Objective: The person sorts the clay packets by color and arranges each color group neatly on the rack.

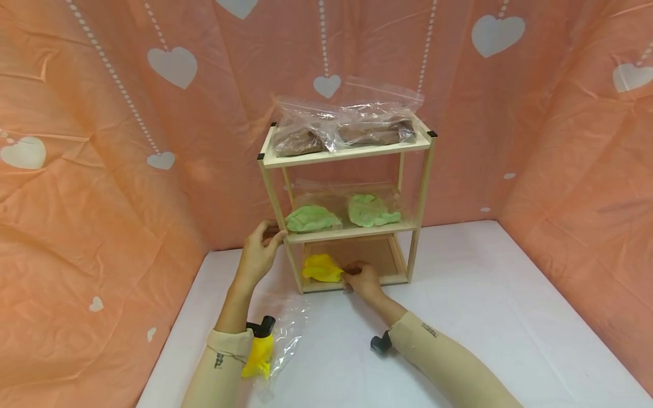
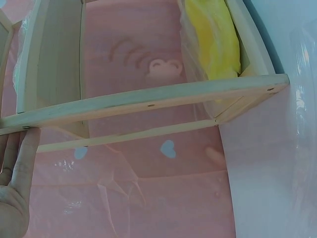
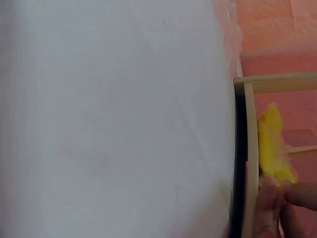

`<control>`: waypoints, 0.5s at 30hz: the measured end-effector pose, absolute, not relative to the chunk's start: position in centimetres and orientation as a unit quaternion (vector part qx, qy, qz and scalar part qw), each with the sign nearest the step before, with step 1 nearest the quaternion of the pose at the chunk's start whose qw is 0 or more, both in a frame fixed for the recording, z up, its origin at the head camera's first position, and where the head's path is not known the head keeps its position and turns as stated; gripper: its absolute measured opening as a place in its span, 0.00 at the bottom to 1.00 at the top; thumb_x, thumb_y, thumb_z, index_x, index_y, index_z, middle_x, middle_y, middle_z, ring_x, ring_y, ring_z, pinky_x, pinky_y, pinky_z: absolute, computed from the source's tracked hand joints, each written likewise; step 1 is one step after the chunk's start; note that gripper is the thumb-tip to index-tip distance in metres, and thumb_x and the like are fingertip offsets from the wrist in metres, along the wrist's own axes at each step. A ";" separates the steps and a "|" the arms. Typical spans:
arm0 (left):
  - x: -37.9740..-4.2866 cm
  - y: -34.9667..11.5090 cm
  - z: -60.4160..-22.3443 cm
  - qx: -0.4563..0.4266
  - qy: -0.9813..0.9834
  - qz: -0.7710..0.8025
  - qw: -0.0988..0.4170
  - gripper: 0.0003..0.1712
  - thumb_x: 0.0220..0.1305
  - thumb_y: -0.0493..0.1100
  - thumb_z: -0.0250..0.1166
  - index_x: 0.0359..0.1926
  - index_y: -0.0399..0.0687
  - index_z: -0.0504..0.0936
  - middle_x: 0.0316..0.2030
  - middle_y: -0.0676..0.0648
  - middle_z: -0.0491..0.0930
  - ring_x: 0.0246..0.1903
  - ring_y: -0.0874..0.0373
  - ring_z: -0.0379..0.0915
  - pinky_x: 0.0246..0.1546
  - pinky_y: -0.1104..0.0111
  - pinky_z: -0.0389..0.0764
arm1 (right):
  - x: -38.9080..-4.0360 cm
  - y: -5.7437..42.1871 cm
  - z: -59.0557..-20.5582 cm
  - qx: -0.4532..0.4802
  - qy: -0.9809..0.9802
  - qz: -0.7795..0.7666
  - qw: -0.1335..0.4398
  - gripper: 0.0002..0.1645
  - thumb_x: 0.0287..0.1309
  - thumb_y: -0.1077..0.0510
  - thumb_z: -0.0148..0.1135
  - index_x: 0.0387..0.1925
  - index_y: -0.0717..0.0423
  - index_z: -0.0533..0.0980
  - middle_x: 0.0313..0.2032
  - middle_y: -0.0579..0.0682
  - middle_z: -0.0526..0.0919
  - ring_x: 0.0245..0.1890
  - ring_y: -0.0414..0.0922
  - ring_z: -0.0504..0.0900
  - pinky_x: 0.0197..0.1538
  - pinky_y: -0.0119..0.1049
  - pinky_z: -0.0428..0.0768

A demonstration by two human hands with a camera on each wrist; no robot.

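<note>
A small three-level wooden shelf rack (image 1: 352, 232) stands at the far side of the table. On its bottom level lies a clear bag with a soft, crumpled yellow thing (image 1: 322, 268) inside. My right hand (image 1: 363, 280) pinches the right end of this yellow bag, close over the front rail; the right wrist view shows the fingertips (image 3: 268, 188) at its end. My left hand (image 1: 258, 253) holds the rack's left side at the middle level, thumb in front; in the left wrist view its fingers (image 2: 24, 166) touch the post.
Bags with light green contents (image 1: 369, 211) lie on the middle level. Bags with brown contents (image 1: 374, 133) lie on top. Another clear bag with yellow contents (image 1: 259, 358) lies by my left forearm. An orange curtain (image 1: 229, 141) encloses the white table (image 1: 469, 306).
</note>
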State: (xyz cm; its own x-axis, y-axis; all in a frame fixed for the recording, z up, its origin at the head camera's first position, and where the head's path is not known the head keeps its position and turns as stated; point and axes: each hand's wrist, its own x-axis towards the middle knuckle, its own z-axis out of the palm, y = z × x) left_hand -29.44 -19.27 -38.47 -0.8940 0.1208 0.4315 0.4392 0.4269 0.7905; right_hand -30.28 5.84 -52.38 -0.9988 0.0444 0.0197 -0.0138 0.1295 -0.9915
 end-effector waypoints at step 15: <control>-28.6 -20.2 -39.2 -0.166 -0.836 -0.503 0.143 0.18 0.78 0.38 0.66 0.64 0.38 0.81 0.57 0.35 0.85 0.57 0.40 0.84 0.60 0.48 0.87 | -29.9 6.4 -52.9 0.026 -0.781 0.623 0.039 0.12 0.63 0.70 0.71 0.47 0.74 0.83 0.38 0.63 0.88 0.26 0.41 0.84 0.30 0.29 0.86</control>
State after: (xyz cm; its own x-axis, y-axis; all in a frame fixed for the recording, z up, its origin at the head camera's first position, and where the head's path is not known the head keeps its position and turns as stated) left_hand -28.55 -20.19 -39.19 -0.9043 0.1333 0.4056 0.4207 0.4401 0.7933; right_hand -29.95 6.43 -52.89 -0.9956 0.0073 0.0930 -0.0891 0.2216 -0.9711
